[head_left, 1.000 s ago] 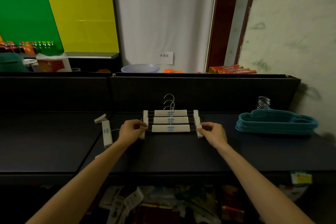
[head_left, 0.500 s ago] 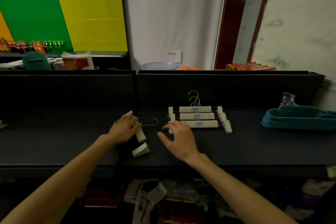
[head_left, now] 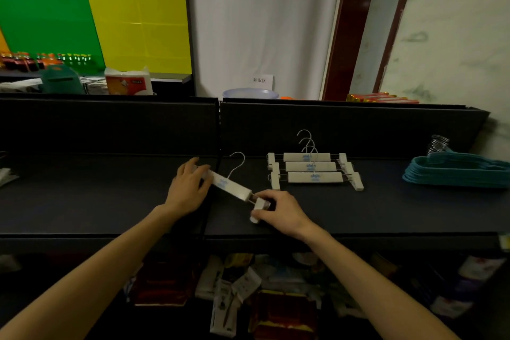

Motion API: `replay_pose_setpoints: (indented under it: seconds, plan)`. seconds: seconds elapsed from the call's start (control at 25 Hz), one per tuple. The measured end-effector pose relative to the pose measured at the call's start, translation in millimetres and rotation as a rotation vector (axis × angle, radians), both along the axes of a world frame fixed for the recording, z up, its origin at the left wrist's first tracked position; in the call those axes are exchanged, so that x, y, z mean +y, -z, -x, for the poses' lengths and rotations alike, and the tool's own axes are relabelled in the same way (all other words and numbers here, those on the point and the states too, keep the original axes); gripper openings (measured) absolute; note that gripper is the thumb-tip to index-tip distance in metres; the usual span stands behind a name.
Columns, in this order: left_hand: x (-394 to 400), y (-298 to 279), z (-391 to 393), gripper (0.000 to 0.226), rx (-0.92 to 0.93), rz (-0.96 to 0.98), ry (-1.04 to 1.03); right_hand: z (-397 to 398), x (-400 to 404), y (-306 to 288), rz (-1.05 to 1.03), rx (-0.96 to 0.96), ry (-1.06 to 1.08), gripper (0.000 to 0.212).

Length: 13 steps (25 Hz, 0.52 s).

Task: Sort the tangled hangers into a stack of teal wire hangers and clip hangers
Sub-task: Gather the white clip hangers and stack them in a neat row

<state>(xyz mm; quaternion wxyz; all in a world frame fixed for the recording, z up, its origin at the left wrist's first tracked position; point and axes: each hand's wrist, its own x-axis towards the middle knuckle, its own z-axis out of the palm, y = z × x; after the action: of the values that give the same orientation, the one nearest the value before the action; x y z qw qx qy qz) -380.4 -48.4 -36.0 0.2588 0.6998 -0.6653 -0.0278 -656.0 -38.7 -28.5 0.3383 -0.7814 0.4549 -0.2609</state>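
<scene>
A loose white clip hanger (head_left: 230,186) lies slanted on the black shelf (head_left: 386,210), its metal hook pointing away from me. My left hand (head_left: 187,188) grips its far left clip end. My right hand (head_left: 281,211) pinches its near right clip. To the right, three white clip hangers (head_left: 313,171) lie in a neat overlapping row. At the far right sits a stack of teal hangers (head_left: 458,171) with their metal hooks bunched behind.
A black back panel (head_left: 345,130) rises behind the shelf. Beyond it are a tissue pack (head_left: 128,83), a pale bowl (head_left: 249,93) and red boxes (head_left: 380,97). Packaged goods (head_left: 234,295) fill the shelf below.
Both hands left the row of three clip hangers and moved left to the loose clip hanger. The right hand went from open above the shelf to pinching its near clip.
</scene>
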Motion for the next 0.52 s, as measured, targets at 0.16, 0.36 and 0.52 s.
replay_pose_setpoints:
  seconds: [0.16,0.36,0.52]
  plan:
    - [-7,-4,22,0.037,0.050,0.028,0.134,63,-14,-8,-0.051,0.007,0.055,0.041]
    - [-10,-7,62,0.029,0.082,0.084,0.266,135,-24,-8,0.000,0.071,0.158,0.038]
    - [-12,-12,103,0.035,0.055,0.027,0.356,188,-36,-15,0.020,0.147,0.237,0.037]
